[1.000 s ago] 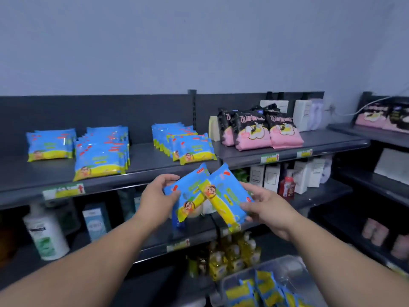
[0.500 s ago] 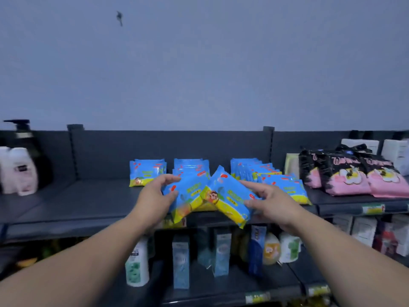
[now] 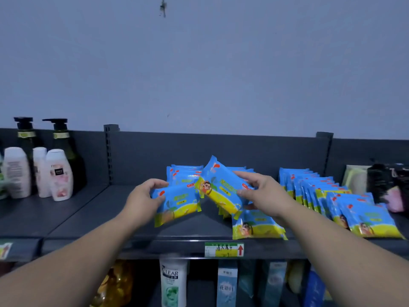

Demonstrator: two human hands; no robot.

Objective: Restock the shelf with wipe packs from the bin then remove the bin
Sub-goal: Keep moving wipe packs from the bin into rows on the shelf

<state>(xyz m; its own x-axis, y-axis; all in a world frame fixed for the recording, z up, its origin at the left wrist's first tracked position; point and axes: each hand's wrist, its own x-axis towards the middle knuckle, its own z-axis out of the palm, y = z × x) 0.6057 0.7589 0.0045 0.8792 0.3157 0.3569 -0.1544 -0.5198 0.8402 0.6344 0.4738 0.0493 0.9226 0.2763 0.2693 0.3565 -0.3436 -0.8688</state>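
My left hand [image 3: 143, 199] grips a blue and yellow wipe pack [image 3: 177, 206] by its left end, just above the top shelf [image 3: 93, 218]. My right hand [image 3: 263, 193] pinches a second wipe pack [image 3: 221, 189], tilted, over the middle row. More wipe packs stand behind in a back row [image 3: 186, 173], lie flat at the shelf front [image 3: 256, 228], and fill a long row [image 3: 321, 191] to the right. The bin is out of view.
White bottles [image 3: 58, 173] and dark pump bottles [image 3: 59, 138] stand at the shelf's left end. Black and pink packs [image 3: 389, 187] sit at the far right. A price label [image 3: 223, 249] marks the shelf edge. Shampoo bottles and boxes [image 3: 172, 282] fill the shelf below.
Both hands have carried their packs up from below the shelf edge onto the top shelf. The view has swung left and up, and the bin has dropped out of sight.
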